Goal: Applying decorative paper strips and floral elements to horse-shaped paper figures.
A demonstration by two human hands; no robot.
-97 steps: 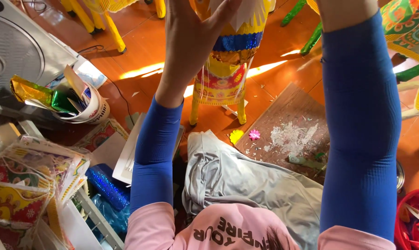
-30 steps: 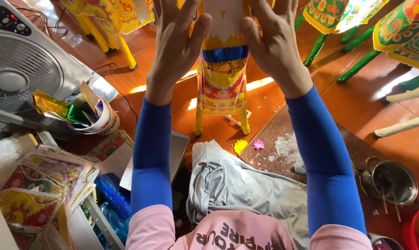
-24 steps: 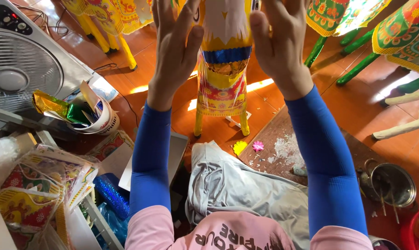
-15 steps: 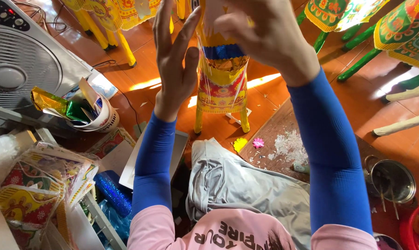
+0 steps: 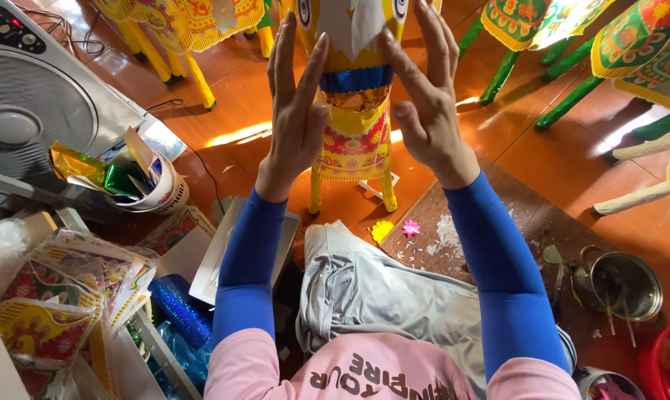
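Top centre of the frame: left hand [image 5: 296, 111] and right hand [image 5: 424, 96] are pressing flat-open on either side of a yellow paper horse [image 5: 355, 111], fingers spread, hands apart.

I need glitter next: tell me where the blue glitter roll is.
The blue glitter roll lies low on the left of the head view, beside the left blue sleeve, under the grey board.

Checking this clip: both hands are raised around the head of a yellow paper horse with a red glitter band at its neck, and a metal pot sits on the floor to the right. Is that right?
Not quite. In the head view the band at the neck of the yellow paper horse is blue glitter, not red. The rest holds: the left hand and right hand are raised around its head, and the metal pot sits on the floor at right.
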